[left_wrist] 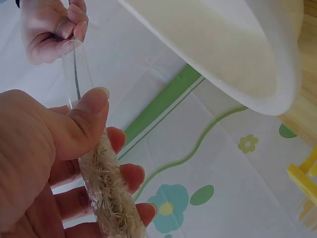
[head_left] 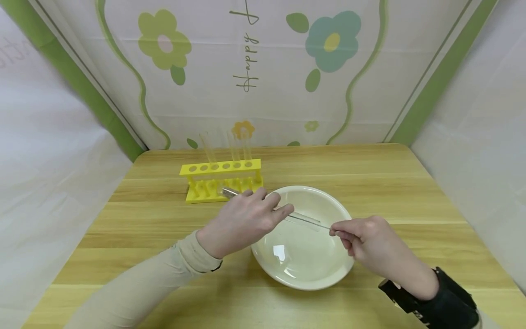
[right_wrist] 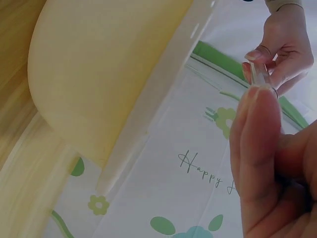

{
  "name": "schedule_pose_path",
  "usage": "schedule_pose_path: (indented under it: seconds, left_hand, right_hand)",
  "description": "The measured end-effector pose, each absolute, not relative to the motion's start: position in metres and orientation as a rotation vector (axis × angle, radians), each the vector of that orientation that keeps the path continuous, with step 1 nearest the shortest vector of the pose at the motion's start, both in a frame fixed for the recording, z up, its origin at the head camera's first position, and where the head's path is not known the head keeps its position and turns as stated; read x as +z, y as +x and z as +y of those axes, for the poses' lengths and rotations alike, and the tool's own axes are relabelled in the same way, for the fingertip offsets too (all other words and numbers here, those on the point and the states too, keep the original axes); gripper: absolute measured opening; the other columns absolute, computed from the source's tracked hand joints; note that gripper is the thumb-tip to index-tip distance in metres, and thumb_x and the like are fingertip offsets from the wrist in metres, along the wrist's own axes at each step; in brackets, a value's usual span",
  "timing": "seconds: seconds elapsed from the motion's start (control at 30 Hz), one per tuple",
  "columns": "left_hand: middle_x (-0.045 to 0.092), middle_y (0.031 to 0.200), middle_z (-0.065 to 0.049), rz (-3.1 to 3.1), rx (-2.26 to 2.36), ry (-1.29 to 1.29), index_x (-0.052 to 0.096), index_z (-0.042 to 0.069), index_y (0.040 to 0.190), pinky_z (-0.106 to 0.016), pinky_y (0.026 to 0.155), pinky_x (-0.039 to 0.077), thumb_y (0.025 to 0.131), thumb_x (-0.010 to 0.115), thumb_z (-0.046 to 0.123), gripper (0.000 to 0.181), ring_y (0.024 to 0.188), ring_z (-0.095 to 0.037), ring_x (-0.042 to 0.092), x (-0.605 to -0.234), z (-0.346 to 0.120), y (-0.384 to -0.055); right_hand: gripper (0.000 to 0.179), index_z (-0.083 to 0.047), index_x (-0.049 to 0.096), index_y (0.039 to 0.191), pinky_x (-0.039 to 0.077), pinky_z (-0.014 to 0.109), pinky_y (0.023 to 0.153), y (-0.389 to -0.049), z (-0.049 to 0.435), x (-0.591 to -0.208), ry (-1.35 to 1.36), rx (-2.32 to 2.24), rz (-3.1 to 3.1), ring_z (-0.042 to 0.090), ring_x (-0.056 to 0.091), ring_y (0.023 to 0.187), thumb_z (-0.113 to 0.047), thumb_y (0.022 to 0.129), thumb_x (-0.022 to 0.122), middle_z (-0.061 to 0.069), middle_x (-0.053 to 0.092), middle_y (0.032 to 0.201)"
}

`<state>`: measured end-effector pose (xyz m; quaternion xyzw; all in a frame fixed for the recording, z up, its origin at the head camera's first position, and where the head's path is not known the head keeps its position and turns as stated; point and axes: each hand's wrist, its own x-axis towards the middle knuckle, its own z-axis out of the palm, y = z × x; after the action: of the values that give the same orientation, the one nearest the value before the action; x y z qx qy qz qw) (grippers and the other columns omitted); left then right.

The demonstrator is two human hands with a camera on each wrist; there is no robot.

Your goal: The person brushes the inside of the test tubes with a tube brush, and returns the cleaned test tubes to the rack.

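Observation:
My left hand [head_left: 250,221] grips a clear glass test tube [left_wrist: 87,74] over a white bowl [head_left: 314,262]. The tube lies tilted, its mouth toward the right. Inside it, pale bristles of a test tube brush [left_wrist: 110,191] fill the part beneath my left fingers, as the left wrist view shows. The brush's thin twisted wire runs out of the mouth to my right hand [head_left: 371,244], which pinches its end between thumb and fingers near the bowl's right rim. In the right wrist view, the tube mouth [right_wrist: 259,74] appears just beyond my right fingertips.
Behind the bowl to the left stands a yellow test tube rack [head_left: 197,170] with several holes and 3 clear tubes upright in it. The wooden table [head_left: 411,192] ends at a white cloth backdrop [head_left: 283,109] with printed flowers.

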<state>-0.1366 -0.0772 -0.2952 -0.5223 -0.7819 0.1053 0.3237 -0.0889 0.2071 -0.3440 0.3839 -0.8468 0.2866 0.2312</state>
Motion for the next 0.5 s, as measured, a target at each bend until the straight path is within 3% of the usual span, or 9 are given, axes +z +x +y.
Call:
schedule_pose_path:
  seconds: [0.5]
  left_hand:
    - [0.052, 0.075, -0.001, -2.013, 0.292, -1.335, 0.071, 0.015, 0.109, -0.019, 0.044, 0.035, 0.089, 0.06, -0.005, 0.031, 0.054, -0.013, 0.041, -0.2932, -0.0843, -0.1379]
  right_hand:
    - [0.031, 0.001, 0.073, 0.091, 0.042, 0.011, 0.042, -0.0813, 0.2157, -0.3385, 0.993, 1.024, -2.475, -0.005, 0.048, 0.055, 0.027, 0.075, 0.066, -0.002, 0.068, 0.078]
